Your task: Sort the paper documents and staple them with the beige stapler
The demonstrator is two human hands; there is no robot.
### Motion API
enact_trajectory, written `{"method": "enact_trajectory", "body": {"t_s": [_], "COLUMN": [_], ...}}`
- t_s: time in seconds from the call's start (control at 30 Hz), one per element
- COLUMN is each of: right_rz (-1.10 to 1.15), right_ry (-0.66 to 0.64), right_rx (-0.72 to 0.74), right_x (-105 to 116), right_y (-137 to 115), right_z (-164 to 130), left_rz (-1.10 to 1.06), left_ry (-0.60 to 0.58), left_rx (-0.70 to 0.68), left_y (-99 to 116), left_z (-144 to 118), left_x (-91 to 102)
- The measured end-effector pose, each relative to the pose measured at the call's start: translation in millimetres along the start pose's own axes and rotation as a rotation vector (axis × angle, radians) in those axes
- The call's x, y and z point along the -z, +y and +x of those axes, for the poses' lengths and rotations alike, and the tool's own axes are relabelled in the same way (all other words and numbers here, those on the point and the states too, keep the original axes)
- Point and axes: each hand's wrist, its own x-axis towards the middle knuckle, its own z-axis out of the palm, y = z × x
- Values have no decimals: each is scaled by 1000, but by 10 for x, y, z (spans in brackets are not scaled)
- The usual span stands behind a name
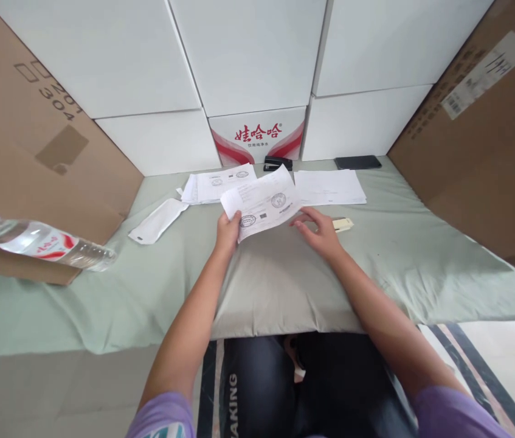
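My left hand grips the lower left edge of a printed sheet of paper with round and oval stamps, thumb on top. The sheet is tilted above the cloth, slightly curled. By its lower right corner is my right hand, thumb and forefinger apart and holding nothing; whether a fingertip touches the paper I cannot tell. A small cream-coloured object lies just beyond my right hand, partly hidden by it. Behind the held sheet are a stack of stamped papers and, to the right, another paper stack.
A black stapler and a dark phone lie at the back, before white boxes. Cardboard boxes flank both sides. On the left are a white flat packet and a tilted water bottle. Pale green cloth covers the table.
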Motion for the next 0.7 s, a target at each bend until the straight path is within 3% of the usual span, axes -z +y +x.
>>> {"method": "enact_trajectory", "body": {"t_s": [0.13,0.27,0.7], "right_rz": [343,504,630], "right_ry": [-31,-44,-36], "right_rx": [-230,-455,-553], "right_x": [-245,-361,-288], "right_y": [-120,-49,37], "right_z": [-69,-64,-31], "left_rz": [-100,-120,51], "left_ry": [-56,-106,69], "left_rx": [24,97,40], "left_y": [28,90,261], "left_z": [-78,-157,-78], "left_x": [-77,-129,20]}}
